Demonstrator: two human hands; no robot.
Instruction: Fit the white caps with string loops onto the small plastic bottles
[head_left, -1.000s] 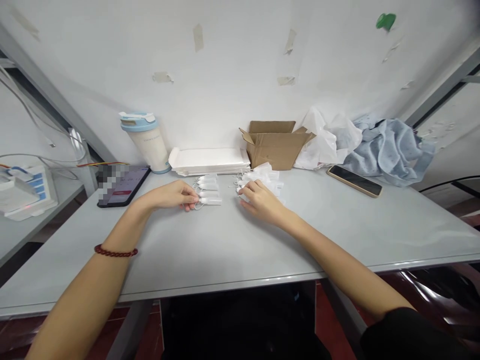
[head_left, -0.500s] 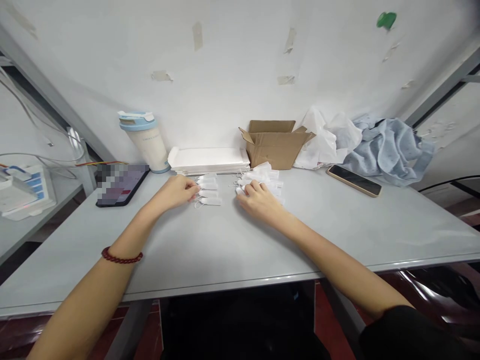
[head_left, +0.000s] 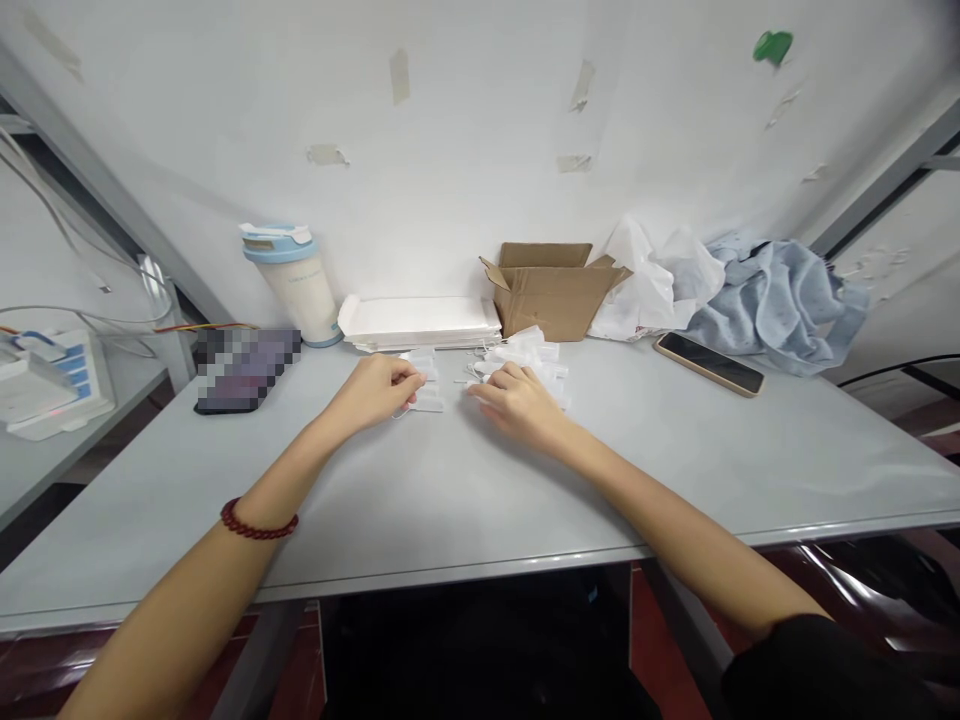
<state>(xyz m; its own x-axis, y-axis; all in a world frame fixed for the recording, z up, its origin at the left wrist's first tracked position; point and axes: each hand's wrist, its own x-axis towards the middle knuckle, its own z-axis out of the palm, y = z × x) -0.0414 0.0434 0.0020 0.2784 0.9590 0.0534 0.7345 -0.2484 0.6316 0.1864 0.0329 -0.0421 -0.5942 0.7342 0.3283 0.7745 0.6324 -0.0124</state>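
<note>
My left hand (head_left: pixel 377 391) lies on the grey table (head_left: pixel 465 490) with its fingers curled, the tips closed on a short row of small white stringed packets (head_left: pixel 430 403). A red bead bracelet sits on that wrist. My right hand (head_left: pixel 517 402) rests just to the right, fingers bent and pinching at the left edge of a loose pile of the same white packets (head_left: pixel 538 353). The two hands are a few centimetres apart. What lies under each palm is hidden.
Along the wall stand a lidded cup (head_left: pixel 294 288), a flat stack of white sheets (head_left: pixel 418 318), an open cardboard box (head_left: pixel 551 295), a white plastic bag (head_left: pixel 646 275) and a blue cloth (head_left: pixel 780 300). A phone (head_left: pixel 709 362) lies at right, a tablet (head_left: pixel 244 368) at left.
My left hand has slid to the right over the row of packets, covering most of them. My right hand has shifted slightly left at the pile's edge.
</note>
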